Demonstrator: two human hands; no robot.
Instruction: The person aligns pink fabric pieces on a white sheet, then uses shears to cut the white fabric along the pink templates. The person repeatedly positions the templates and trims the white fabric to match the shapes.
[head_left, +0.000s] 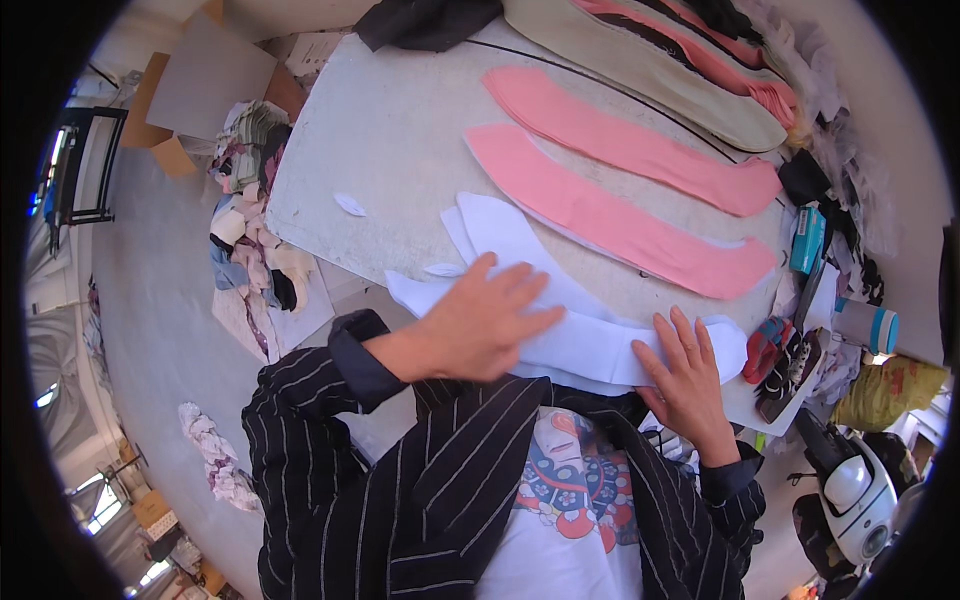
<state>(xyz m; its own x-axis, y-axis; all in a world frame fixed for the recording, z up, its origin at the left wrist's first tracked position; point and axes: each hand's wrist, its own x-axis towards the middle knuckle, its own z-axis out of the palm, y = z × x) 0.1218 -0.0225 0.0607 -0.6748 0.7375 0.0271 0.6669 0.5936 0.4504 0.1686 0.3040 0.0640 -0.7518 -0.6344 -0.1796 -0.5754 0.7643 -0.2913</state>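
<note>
Long white socks (590, 350) lie flat, overlapping, along the table's near edge. My left hand (485, 315), slightly blurred, is over their left part with its fingers apart; I cannot tell whether it touches the fabric. At the other end my right hand (685, 385) rests on the socks, fingers stretched out and thumb apart. Another white sock (505, 230) angles out from beyond my left hand. Farther away, a long pink sock (610, 215) lies with white fabric showing under its edge, and a pink stack (630, 145) lies beyond it.
Grey-green socks (650, 75) lie along the table's far side, near black fabric (425, 22). On the right are a teal box (808, 240), a white-and-blue container (868, 328) and small shoes (790, 360). Fabric piles (255, 250) and a cardboard box (205, 85) stand left; a white scooter (860, 500) is lower right.
</note>
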